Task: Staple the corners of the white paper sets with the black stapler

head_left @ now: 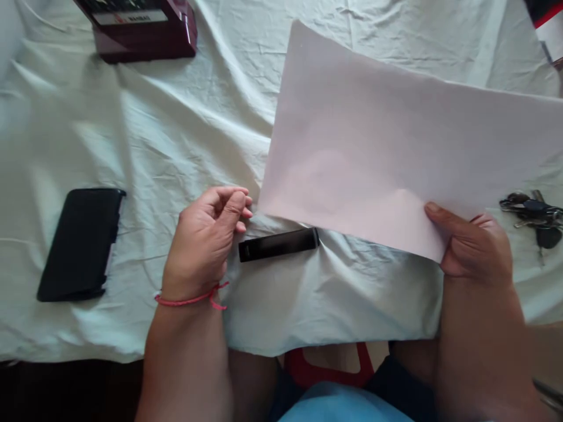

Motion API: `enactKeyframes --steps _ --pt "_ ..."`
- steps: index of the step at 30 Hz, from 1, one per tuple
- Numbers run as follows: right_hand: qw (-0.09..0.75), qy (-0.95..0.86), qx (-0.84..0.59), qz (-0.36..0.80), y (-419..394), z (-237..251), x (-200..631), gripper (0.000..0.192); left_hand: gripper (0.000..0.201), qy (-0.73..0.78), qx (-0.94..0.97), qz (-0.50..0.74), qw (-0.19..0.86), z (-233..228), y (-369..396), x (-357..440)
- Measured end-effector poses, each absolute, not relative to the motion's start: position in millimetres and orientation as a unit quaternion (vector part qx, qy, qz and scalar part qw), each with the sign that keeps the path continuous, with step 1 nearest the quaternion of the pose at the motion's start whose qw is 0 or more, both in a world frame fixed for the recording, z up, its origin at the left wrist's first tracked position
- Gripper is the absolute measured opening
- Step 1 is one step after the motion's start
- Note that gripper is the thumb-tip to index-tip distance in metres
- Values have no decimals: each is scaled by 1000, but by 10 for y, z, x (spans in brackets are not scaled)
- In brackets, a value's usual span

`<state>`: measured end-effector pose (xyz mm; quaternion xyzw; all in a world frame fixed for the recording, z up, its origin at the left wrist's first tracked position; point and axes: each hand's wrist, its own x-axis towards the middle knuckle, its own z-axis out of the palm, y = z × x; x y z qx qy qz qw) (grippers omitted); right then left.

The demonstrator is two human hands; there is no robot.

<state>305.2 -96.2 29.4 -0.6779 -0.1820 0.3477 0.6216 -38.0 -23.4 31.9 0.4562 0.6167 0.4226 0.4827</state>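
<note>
A large blank sheet of white paper (373, 140) is held up at a tilt over the cloth. My right hand (475, 243) grips its lower right part, thumb on top and fingers folded underneath. My left hand (211, 228), with a red string around the wrist, is just off the sheet's lower left corner. Its thumb and fingertips come together in a loose pinch, with nothing visible between them. A slim black bar-shaped object (279, 245) lies by the left fingers, below the sheet's lower edge; its kind is unclear.
A pale, wrinkled cloth (145, 146) covers the table. On the left lies a black phone case (81, 246); a dark maroon box-like object (145, 38) stands at the upper left. A bunch of keys (534, 214) rests at the right, and a red-and-dark item (548, 23) shows in the upper right corner.
</note>
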Motion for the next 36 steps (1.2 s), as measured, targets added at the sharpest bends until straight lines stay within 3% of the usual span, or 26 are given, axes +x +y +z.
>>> enactKeyframes --steps 4,9,11,16,23,31,36 --pt "604 -177 -687 362 -942 299 3018 38 60 586 419 434 541 305 -218 -314" --pt "589 -183 -708 344 -944 275 2965 33 22 587 499 362 525 426 -318 -254" --pt "594 -187 -711 328 -942 275 2942 31 19 604 509 353 502 418 -355 -242" --pt "611 -183 -714 287 -906 300 2907 27 47 615 524 363 463 336 -396 -187" --pt "642 -178 -688 289 -888 261 2930 31 33 573 522 347 527 386 -383 -166" --pt "672 -156 -666 283 -868 249 2917 25 68 574 484 312 582 447 -384 -195" --pt "664 -145 -672 294 -853 273 2909 27 68 572 444 386 572 356 -369 -154"
